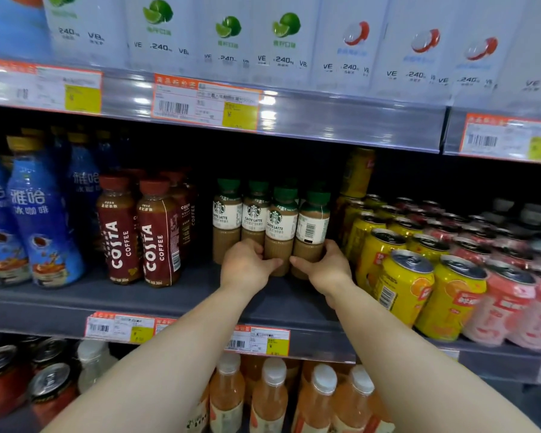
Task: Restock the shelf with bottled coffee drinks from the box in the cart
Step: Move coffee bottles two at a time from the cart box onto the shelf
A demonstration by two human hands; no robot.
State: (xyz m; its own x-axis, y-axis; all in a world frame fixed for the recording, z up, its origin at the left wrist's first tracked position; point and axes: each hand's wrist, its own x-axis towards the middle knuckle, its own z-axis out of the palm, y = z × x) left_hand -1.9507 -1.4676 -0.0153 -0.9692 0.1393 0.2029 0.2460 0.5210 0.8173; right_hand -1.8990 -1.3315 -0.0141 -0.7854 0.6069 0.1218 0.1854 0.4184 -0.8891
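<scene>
I have both hands on the middle shelf, set back from its front edge: my left hand grips the base of one Starbucks caffe latte bottle, my right hand grips the neighbouring latte bottle, Costa coffee bottles left, yellow cans right.

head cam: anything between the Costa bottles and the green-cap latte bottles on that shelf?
Nothing. The head view shows only bare grey shelf between the Costa bottles and the latte bottles, dark toward the back.
</scene>
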